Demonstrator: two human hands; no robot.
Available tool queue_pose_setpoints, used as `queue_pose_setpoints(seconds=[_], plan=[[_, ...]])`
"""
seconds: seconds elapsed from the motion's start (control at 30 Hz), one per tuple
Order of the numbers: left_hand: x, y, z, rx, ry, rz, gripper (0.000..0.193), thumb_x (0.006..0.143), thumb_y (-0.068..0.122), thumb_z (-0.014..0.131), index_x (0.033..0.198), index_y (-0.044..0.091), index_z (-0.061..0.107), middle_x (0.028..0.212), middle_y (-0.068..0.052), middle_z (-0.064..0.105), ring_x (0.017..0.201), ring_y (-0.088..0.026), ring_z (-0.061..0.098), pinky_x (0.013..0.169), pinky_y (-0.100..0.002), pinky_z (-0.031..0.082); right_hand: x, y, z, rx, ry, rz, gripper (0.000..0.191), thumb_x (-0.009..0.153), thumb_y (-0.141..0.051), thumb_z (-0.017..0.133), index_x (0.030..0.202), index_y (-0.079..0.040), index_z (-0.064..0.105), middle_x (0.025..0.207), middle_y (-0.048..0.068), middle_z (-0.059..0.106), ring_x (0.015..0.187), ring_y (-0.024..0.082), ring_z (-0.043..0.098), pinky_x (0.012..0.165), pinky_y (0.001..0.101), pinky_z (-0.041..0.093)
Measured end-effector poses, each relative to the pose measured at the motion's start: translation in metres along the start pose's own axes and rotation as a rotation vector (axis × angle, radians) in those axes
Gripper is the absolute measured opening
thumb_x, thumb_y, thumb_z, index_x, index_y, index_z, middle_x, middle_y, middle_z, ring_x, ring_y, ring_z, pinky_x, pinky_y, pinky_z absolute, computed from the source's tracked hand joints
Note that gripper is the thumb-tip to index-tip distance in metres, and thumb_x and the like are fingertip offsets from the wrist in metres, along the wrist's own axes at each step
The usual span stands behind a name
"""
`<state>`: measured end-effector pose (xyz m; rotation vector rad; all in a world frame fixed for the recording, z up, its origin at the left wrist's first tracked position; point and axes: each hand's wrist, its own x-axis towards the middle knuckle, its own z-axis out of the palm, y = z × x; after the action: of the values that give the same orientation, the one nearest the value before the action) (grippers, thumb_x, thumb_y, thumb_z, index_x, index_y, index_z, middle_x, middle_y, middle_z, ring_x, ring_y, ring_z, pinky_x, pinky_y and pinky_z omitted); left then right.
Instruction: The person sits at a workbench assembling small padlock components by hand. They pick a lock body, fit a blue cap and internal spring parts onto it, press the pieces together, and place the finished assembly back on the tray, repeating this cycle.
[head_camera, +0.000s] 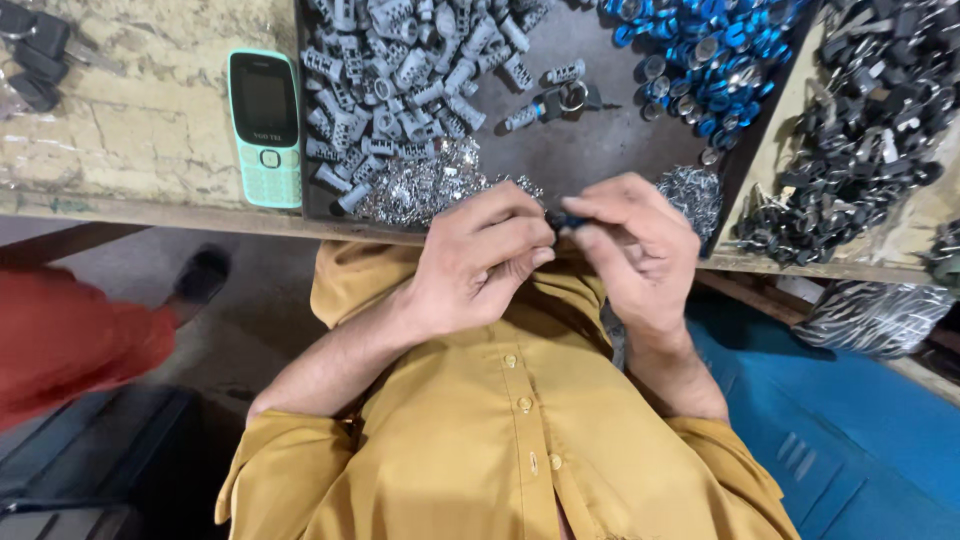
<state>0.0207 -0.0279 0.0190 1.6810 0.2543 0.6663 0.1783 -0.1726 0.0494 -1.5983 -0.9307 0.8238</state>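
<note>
My left hand (478, 258) and my right hand (632, 243) meet at the near edge of a dark tray (600, 150), fingertips pinched together on a small dark and blue part (562, 220), mostly hidden by the fingers. Behind them on the tray lie a heap of grey ribbed cylinders (410, 70), a pile of small shiny metal bits (420, 190), a second shiny pile (692, 195) and a lone dark piece with a metal ring (560, 100). Blue ring-shaped caps (700, 50) fill the tray's far right corner.
A mint-green keypad phone (265, 128) lies on the worn bench (130, 130) left of the tray. Black keys (35, 55) sit far left. A heap of black keyed parts (860, 120) lies right. Another person's red-clad leg (70, 340) and dark shoe (203, 275) are below left.
</note>
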Motion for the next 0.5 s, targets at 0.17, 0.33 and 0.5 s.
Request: queue_pose_setpoints(seconds=[0.17, 0.33, 0.5], plan=[[0.001, 0.002, 0.001, -0.010, -0.022, 0.016, 0.016, 0.092, 0.000, 0.076, 0.102, 0.004, 0.065, 0.102, -0.008, 0.062, 0.089, -0.024, 0.065, 0.070, -0.032, 0.053, -0.010, 0.007, 0.008, 0.180, 0.062, 0.080, 0.029, 0.096, 0.010, 0.073, 0.124, 0.008, 0.066, 0.108, 0.010, 0.062, 0.095, 0.009, 0.059, 0.085, 0.0196, 0.047], [-0.005, 0.001, 0.006, -0.064, 0.000, -0.003, 0.015, 0.093, -0.006, 0.074, 0.103, 0.002, 0.066, 0.105, -0.009, 0.065, 0.092, -0.022, 0.068, 0.072, -0.028, 0.057, -0.016, 0.005, 0.007, 0.238, 0.061, 0.041, 0.022, 0.099, 0.006, 0.071, 0.121, 0.005, 0.066, 0.118, 0.011, 0.065, 0.104, 0.012, 0.063, 0.092, 0.0222, 0.051], [-0.008, 0.000, 0.014, -0.061, 0.079, -0.061, 0.019, 0.092, -0.006, 0.075, 0.103, 0.004, 0.064, 0.106, -0.008, 0.067, 0.088, -0.015, 0.068, 0.074, -0.022, 0.056, -0.016, 0.002, 0.006, 0.024, 0.000, 0.017, 0.025, 0.095, 0.000, 0.076, 0.120, 0.000, 0.071, 0.117, 0.012, 0.065, 0.093, 0.011, 0.063, 0.076, 0.0206, 0.050]])
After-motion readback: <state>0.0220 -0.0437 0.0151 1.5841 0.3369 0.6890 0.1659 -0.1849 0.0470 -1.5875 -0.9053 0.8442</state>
